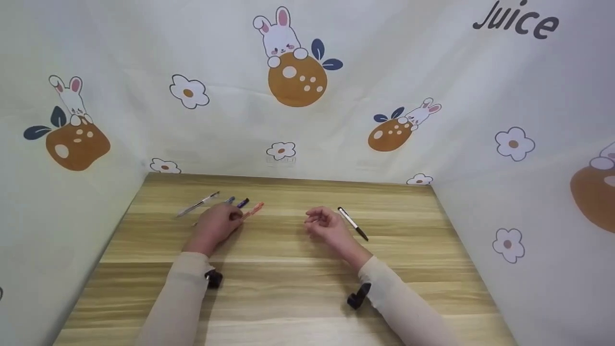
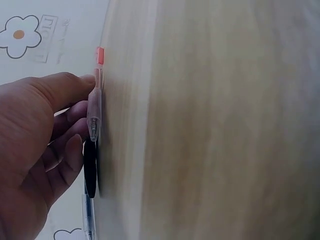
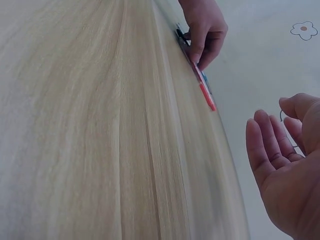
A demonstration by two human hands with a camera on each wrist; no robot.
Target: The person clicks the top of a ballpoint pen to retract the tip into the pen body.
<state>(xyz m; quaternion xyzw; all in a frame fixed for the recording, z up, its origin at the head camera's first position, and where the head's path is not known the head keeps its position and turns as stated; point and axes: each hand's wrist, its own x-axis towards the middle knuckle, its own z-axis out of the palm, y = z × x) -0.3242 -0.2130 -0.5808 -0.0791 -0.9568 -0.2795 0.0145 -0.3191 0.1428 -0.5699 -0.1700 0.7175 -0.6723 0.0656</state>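
My left hand (image 1: 216, 225) pinches a clear-barrelled pen with an orange-red end (image 1: 257, 208) at the far left of the table. In the left wrist view the thumb presses on this pen (image 2: 94, 112), with fingers behind it. A dark blue pen (image 1: 243, 203) and a blue-tipped pen (image 1: 231, 199) lie just past that hand, partly covered by it. Left of them lies a clear pen (image 1: 197, 204). My right hand (image 1: 330, 229) holds nothing, its fingers loosely bent. Beside it, to the right, a white pen with black ends (image 1: 353, 224) lies slantwise.
The wood-patterned table (image 1: 288, 283) runs back to a pale cloth wall (image 1: 226, 129) printed with rabbits and flowers. Similar cloth stands along both sides. Each wrist carries a small black camera, such as the right one (image 1: 358, 296).
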